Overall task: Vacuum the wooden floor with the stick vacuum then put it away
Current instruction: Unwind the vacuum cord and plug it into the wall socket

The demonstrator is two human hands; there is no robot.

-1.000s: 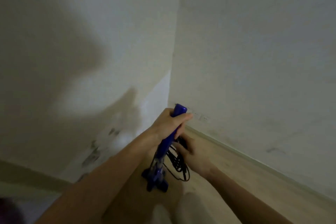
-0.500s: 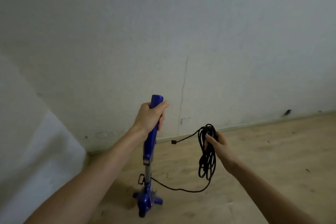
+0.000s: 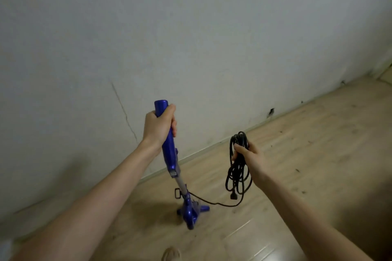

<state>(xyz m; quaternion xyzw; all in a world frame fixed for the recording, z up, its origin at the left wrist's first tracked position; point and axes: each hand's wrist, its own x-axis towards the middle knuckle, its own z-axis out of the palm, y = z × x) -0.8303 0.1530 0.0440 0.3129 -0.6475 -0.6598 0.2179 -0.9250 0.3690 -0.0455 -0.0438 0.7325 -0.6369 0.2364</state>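
Observation:
A blue stick vacuum stands nearly upright on the wooden floor, its head resting on the boards close to the wall. My left hand grips the top of its handle. My right hand holds a bundle of coiled black power cord, with loops hanging below the fist and the plug dangling. One strand of cord runs from the bundle down across the floor to the vacuum's lower body.
A white wall with a thin crack and scuff marks fills the upper view, and a baseboard runs along its foot. Dark specks of dirt lie scattered over the boards at right. My foot shows at the bottom edge.
The view swung from the room corner to the right along the wall. My right hand drew away from the vacuum with the cord bundle, and the plug end dropped from sticking out sideways to hanging down.

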